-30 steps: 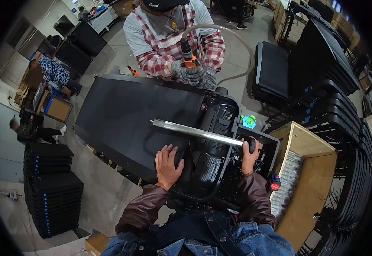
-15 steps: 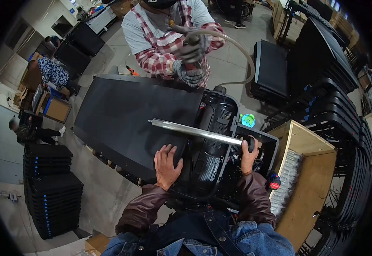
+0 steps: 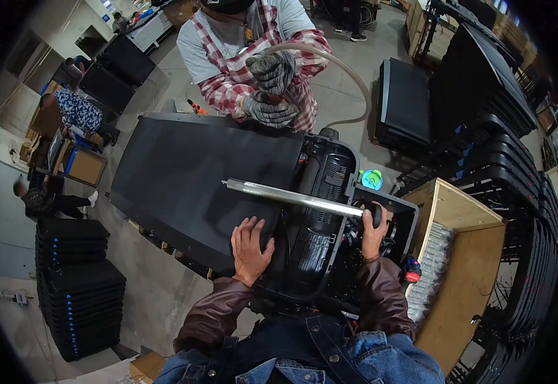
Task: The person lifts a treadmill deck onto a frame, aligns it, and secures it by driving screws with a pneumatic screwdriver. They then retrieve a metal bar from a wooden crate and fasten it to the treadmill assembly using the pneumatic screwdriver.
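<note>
My left hand [image 3: 251, 248] lies flat with fingers spread on the near edge of a black treadmill belt [image 3: 189, 166]. My right hand [image 3: 373, 233] is closed around the black pulley end [image 3: 376, 216] of a shiny metal roller [image 3: 291, 197]. The roller points left across the belt, its thin shaft tip over the belt's middle. Beneath the roller, the black motor housing [image 3: 320, 224] spans the machine's right part, with an open black tray [image 3: 403, 221] beyond it.
Opposite me a person in grey gloves [image 3: 271, 110] holds something mostly hidden, near a curved hose [image 3: 355, 80]. On the right stand a wooden crate [image 3: 464, 275] with clear-wrapped parts and stacked black frames [image 3: 502, 147]. Black panels [image 3: 80, 288] are piled at left. A green-blue tape roll [image 3: 371, 180] sits beyond the tray.
The person opposite has shifted slightly left, and their gloved hands and hose have moved with them. My hands and the roller stay where they were.
</note>
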Motion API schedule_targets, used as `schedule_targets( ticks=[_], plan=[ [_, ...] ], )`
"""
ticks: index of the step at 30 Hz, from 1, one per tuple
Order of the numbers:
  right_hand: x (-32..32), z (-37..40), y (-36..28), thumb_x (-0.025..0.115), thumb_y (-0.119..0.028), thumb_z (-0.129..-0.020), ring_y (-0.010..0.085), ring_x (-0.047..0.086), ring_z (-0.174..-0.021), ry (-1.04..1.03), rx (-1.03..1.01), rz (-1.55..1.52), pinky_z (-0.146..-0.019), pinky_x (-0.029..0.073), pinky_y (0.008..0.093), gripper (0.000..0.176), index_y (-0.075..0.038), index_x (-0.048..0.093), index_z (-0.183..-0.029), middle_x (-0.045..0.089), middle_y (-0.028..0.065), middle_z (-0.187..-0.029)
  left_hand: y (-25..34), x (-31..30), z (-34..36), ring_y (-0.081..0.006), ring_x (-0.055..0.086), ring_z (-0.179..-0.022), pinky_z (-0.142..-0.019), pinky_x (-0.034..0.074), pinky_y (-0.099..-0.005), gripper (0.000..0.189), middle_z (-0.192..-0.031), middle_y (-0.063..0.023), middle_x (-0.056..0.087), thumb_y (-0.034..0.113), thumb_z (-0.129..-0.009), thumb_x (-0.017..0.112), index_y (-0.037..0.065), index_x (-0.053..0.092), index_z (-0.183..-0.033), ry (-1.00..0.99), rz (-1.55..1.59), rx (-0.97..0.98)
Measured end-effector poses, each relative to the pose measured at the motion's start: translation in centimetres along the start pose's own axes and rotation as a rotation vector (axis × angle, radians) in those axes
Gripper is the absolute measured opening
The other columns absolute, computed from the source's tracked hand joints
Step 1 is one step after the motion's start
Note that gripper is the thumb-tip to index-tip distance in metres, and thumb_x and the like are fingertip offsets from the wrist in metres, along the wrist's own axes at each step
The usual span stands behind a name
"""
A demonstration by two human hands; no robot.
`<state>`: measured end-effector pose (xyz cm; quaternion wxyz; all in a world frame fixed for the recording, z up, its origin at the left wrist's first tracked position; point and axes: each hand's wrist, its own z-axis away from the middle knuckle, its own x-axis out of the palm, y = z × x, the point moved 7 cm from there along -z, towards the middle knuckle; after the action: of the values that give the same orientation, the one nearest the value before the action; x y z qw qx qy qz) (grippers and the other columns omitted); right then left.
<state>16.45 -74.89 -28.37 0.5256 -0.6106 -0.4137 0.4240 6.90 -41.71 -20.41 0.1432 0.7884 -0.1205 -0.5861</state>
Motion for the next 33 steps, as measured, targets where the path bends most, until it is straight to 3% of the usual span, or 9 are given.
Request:
schedule_targets(
  ticks=[33],
  plan=[
    [-0.07,0.08,-0.71,0.068,-0.029,-0.093,0.0199,0.053,-0.106,0.015,-0.027,0.031,-0.096,0.04,0.031,0.043,-0.001,0.055,-0.123,0.056,0.0089,-0.113,-0.13,0.13,0.01,-0.0357,0.042,-0.134,-0.113,0.029,-0.0508,0.057,-0.135,-0.0154,0.051,0.02,-0.08,0.072,0.008,0.053,-0.133,-0.009,0.008,-0.003]
  ],
)
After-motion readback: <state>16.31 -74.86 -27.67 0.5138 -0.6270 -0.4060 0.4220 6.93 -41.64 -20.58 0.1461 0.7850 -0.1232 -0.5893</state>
